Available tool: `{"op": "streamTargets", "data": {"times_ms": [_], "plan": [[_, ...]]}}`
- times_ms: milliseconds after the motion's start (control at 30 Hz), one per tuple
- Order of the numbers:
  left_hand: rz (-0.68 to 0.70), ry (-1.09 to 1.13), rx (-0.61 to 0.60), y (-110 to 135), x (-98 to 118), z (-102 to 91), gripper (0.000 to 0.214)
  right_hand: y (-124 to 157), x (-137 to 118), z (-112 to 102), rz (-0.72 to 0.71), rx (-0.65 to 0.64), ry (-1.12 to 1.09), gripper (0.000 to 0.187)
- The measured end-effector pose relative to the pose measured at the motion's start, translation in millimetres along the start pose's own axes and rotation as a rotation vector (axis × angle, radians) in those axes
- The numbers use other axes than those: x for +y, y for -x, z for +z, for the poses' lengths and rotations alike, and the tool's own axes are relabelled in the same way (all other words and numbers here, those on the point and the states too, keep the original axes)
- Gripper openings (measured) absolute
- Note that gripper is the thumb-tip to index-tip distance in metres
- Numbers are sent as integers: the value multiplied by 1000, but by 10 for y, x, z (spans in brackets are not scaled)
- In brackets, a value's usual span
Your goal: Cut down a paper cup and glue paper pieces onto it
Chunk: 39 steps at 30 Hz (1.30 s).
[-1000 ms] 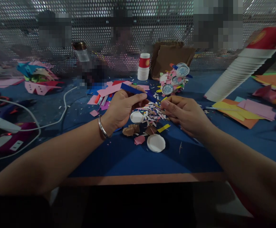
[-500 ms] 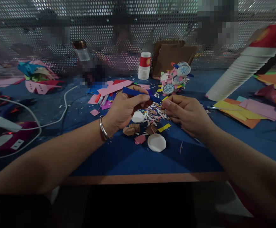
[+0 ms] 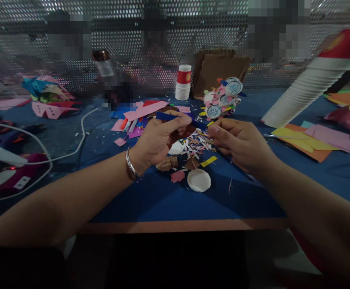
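Observation:
My left hand (image 3: pixel 165 136) pinches a dark blue paper strip (image 3: pixel 166 117) between thumb and fingers, above the table. My right hand (image 3: pixel 238 142) is closed at the strip's right end, its thumb against the forefinger. A small yellow piece (image 3: pixel 210 123) shows at those fingertips; whether it is joined to the blue strip I cannot tell. Below the hands lie many paper scraps (image 3: pixel 197 143), a white paper disc (image 3: pixel 176 148), a yellow strip (image 3: pixel 208 161), a crumpled pink piece (image 3: pixel 177 176) and a white round dish-like disc (image 3: pixel 199 180).
Tall stacked paper cups (image 3: pixel 307 88) lean at the right, by coloured paper sheets (image 3: pixel 313 140). Another cup stack (image 3: pixel 183 82) stands at the back near cardboard (image 3: pixel 223 74) and a decorated paper piece (image 3: pixel 223 98). A white cable (image 3: pixel 82 132) and a purple device (image 3: pixel 15 176) lie left.
Both hands have shifted very slightly, the right one a little to the right and down. The blue strip stays between them, its right part tilted a bit differently.

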<state>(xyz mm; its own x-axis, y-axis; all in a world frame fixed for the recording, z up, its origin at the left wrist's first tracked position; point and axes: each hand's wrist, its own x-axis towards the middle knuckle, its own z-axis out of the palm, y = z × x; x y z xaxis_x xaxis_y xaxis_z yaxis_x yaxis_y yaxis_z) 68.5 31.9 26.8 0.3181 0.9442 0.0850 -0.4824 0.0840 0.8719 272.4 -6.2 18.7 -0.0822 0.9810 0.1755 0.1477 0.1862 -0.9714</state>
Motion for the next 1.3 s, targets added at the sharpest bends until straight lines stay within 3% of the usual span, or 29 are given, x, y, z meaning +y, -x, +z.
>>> {"op": "streamTargets", "data": {"times_ms": [300, 500, 833, 1300], "plan": [[-120, 95, 50, 10, -7, 9, 17, 13, -30, 5, -28, 18, 19, 69], [-53, -6, 36, -12, 6, -19, 27, -17, -32, -19, -15, 35, -74, 65], [244, -186, 75, -32, -56, -66, 39, -29, 32, -65, 52, -63, -76, 60], [219, -142, 95, 100, -124, 37, 38, 1, -36, 3, 41, -63, -95, 63]]}}
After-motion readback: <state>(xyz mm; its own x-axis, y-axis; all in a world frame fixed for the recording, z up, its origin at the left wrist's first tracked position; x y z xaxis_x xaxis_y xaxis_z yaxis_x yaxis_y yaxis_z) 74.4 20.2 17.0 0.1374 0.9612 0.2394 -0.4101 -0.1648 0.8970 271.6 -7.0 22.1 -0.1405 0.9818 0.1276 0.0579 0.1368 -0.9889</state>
